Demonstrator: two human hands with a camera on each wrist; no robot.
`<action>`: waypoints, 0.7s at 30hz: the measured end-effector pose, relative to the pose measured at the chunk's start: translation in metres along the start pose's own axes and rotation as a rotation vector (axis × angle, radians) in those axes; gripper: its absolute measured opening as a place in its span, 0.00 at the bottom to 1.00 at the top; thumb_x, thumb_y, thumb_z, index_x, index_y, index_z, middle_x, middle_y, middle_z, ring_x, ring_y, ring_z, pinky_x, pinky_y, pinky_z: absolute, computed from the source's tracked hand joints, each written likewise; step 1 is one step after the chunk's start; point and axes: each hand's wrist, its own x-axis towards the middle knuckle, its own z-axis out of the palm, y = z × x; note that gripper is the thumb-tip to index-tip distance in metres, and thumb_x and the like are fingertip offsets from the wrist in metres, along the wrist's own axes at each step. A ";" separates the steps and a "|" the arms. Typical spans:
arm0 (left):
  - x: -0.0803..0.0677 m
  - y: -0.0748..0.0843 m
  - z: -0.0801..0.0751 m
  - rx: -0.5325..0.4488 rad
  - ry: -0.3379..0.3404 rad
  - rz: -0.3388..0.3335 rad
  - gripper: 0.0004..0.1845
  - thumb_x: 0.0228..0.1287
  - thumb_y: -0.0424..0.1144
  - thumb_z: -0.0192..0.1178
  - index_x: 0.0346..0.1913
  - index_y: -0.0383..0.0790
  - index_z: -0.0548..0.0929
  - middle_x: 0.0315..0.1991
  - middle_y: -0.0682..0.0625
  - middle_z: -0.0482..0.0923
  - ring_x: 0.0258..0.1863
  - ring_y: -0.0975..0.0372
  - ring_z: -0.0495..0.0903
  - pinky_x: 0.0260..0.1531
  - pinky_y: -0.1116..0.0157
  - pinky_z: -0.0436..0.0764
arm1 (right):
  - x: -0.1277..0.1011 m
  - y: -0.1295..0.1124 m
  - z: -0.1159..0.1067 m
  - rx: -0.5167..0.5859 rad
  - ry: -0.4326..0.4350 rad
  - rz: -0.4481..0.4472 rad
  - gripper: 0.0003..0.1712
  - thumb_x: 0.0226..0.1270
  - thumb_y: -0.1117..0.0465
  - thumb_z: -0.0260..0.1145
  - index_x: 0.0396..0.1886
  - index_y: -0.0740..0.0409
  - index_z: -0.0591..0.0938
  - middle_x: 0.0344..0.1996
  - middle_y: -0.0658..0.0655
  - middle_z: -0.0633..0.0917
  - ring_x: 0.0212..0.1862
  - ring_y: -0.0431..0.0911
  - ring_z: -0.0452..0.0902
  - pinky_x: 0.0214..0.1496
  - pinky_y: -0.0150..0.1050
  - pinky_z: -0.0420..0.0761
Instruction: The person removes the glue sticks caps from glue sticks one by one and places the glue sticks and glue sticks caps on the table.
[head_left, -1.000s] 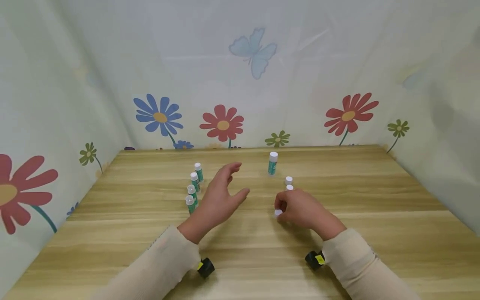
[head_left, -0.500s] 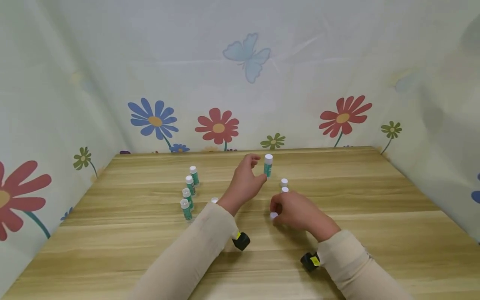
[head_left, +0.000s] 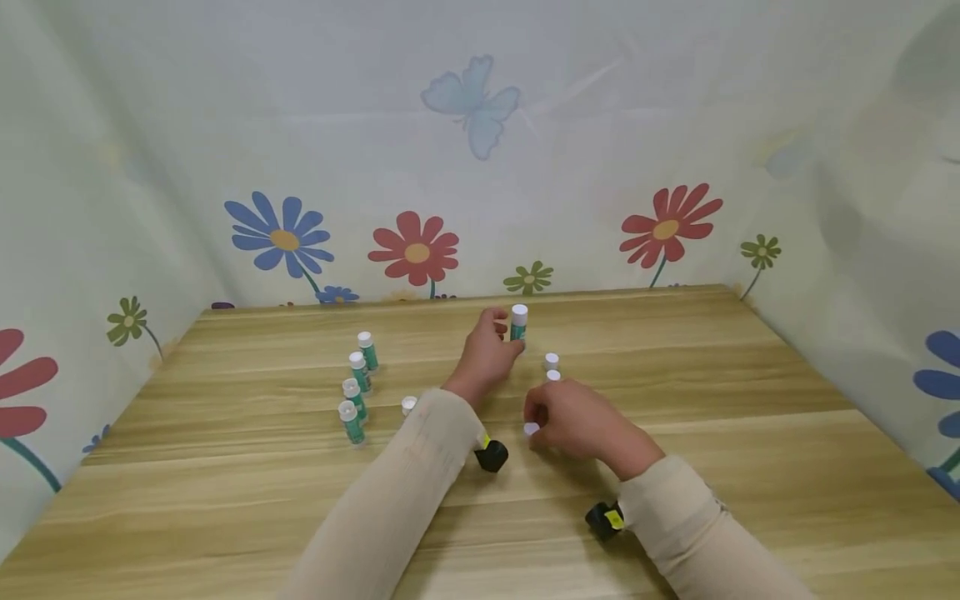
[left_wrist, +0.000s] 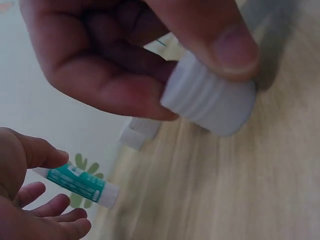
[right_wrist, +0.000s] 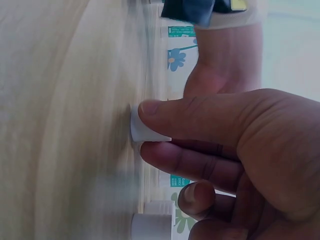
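Near the middle of the head view, the left hand (head_left: 486,357) is curling its thumb and fingers around a green glue stick (head_left: 518,322) with a white cap, which is standing upright on the wooden tabletop (head_left: 750,392) toward the far edge. Just below and to the right of it in the frame, the right hand (head_left: 573,418) is pinching a small white cap (head_left: 531,429) between thumb and fingers, holding it down against the tabletop. The right wrist view is showing that cap (right_wrist: 142,128) pressed flat on the wood under the thumb. Two more white caps (head_left: 552,367) are sitting between the right hand and the upright stick, close together. At the left centre of the head view, a row of four glue sticks (head_left: 356,387) is standing upright, well apart from both hands, and one loose white cap (head_left: 408,405) is lying just beside the left sleeve (head_left: 397,500). Behind the tabletop, a pale cloth (head_left: 480,167) printed with flowers and a butterfly is hanging.
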 end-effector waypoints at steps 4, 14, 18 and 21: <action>0.009 -0.007 0.006 -0.037 0.011 -0.028 0.28 0.65 0.37 0.61 0.65 0.43 0.65 0.58 0.41 0.72 0.57 0.52 0.73 0.56 0.56 0.77 | 0.000 0.000 0.000 0.005 0.002 -0.006 0.10 0.50 0.60 0.76 0.26 0.50 0.81 0.22 0.45 0.79 0.26 0.40 0.71 0.32 0.35 0.73; 0.021 -0.021 0.011 -0.154 0.033 0.025 0.21 0.65 0.36 0.61 0.59 0.43 0.70 0.53 0.44 0.76 0.54 0.53 0.76 0.49 0.61 0.79 | 0.002 -0.001 0.000 0.012 -0.011 -0.012 0.10 0.49 0.60 0.76 0.26 0.49 0.81 0.21 0.44 0.79 0.26 0.40 0.72 0.32 0.35 0.74; 0.025 -0.023 0.014 -0.180 0.029 0.056 0.18 0.66 0.34 0.60 0.57 0.42 0.71 0.54 0.43 0.76 0.56 0.52 0.76 0.51 0.60 0.80 | 0.003 0.000 -0.001 0.015 -0.020 -0.004 0.10 0.49 0.60 0.76 0.26 0.49 0.81 0.21 0.44 0.79 0.26 0.40 0.72 0.32 0.35 0.74; 0.025 -0.024 0.017 -0.180 0.020 0.053 0.18 0.66 0.34 0.60 0.57 0.42 0.71 0.53 0.43 0.76 0.56 0.53 0.77 0.50 0.60 0.80 | 0.002 0.002 -0.002 0.018 -0.025 0.003 0.10 0.49 0.61 0.76 0.26 0.49 0.81 0.21 0.44 0.79 0.26 0.40 0.72 0.32 0.35 0.74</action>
